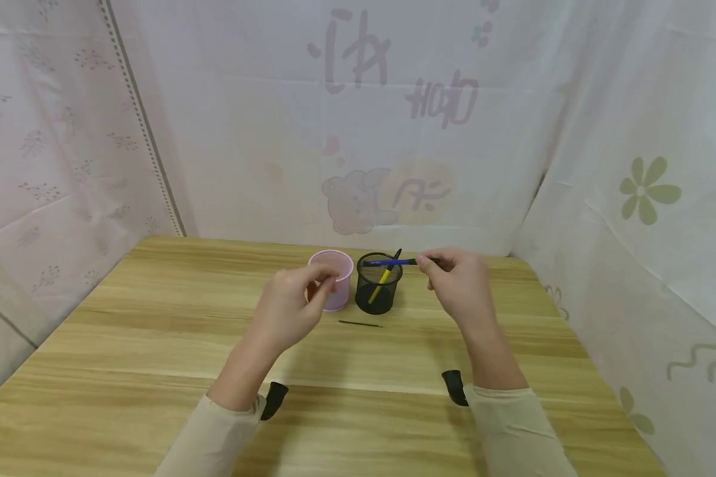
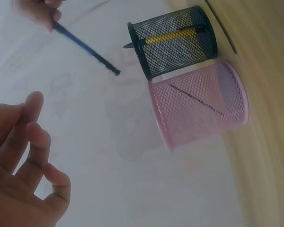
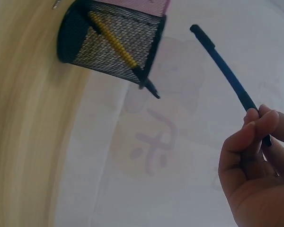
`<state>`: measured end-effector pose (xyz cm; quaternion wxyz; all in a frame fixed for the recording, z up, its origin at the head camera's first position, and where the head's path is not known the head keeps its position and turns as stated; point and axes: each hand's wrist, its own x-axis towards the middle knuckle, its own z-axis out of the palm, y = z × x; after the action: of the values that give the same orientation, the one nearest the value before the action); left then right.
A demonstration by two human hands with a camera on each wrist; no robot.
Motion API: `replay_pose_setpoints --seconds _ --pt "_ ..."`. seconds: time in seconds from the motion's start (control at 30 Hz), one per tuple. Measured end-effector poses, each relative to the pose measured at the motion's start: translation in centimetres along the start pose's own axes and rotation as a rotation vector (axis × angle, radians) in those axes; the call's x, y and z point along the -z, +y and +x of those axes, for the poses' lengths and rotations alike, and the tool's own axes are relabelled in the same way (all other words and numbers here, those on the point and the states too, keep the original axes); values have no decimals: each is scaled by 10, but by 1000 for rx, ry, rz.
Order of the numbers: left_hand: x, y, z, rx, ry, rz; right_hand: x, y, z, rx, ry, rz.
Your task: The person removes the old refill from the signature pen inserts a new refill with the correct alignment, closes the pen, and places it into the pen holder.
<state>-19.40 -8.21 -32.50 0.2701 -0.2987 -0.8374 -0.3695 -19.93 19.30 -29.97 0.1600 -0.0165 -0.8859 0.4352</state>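
Note:
My right hand (image 1: 462, 285) pinches a blue pen with dark ends (image 1: 390, 262) near one end. The pen lies about level, its far end above the rim of a black mesh pen cup (image 1: 365, 301). Inside that cup leans a yellow pen (image 1: 382, 283), its black end sticking out over the rim. Before the pink mesh pen cup (image 1: 342, 295) is my left hand (image 1: 286, 308), fingers loosely bent, with nothing visible in them. The left wrist view shows a thin dark stick (image 2: 196, 100) slanting within the pink cup. Another thin black stick (image 1: 360, 324) lies on the table.
Both cups stand side by side toward the back of the wood-grain table (image 1: 173, 331). A printed white curtain (image 1: 244, 132) hangs behind it, with more cloth at both sides. Black pieces (image 1: 274, 401) show at both wrists.

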Motion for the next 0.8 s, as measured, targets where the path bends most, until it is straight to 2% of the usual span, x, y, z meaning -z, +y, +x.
replay_pose_setpoints --seconds 0.13,0.33,0.53,0.8 --pt "0 0 -1 -1 0 -14 -9 7 -1 -19 4 -47" --pt "0 -3 -1 6 14 -26 -18 13 -1 -46 -75 -113" --pt "0 -3 0 5 22 -31 -25 17 -2 -69 -146 -121" --pt "2 -3 -1 11 15 -29 -27 18 -3 -66 -167 -143"
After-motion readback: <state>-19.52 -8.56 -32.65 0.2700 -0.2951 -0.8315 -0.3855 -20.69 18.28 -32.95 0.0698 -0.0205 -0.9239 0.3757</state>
